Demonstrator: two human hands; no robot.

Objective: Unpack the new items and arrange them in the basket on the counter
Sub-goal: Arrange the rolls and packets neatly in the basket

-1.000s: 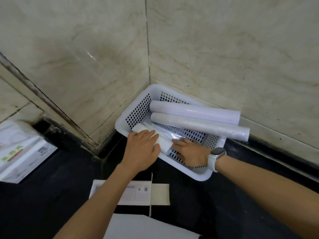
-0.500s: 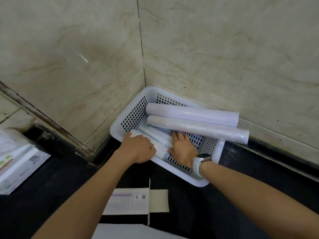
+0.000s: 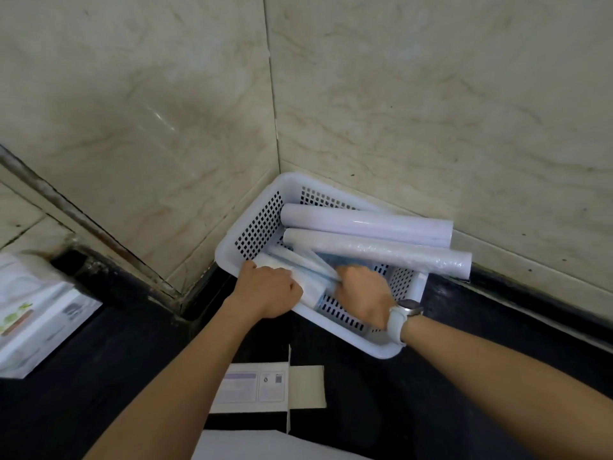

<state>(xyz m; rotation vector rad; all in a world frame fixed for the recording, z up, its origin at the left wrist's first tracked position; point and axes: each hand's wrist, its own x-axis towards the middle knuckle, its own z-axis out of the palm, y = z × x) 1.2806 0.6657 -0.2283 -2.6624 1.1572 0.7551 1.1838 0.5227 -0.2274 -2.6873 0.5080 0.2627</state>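
A white perforated basket (image 3: 255,227) sits in the wall corner on the black counter. Two long white rolls lie across it: a smooth one (image 3: 368,224) at the back and a plastic-wrapped one (image 3: 381,252) in front, both sticking out over the right rim. Along the near left side lies a third wrapped roll (image 3: 311,287). My left hand (image 3: 268,290) is closed on its left end at the rim. My right hand (image 3: 361,293), with a white watch on the wrist, is closed on the clear wrapper around its middle.
An open white cardboard box (image 3: 262,388) with a printed label lies on the counter just below my arms. Another white package (image 3: 36,313) rests at the far left. Marble walls close in behind and to the left of the basket.
My right hand went from lying flat on the basket floor to a fist gripping the wrapper. My left hand stays closed on the roll's end. The view shifted slightly.
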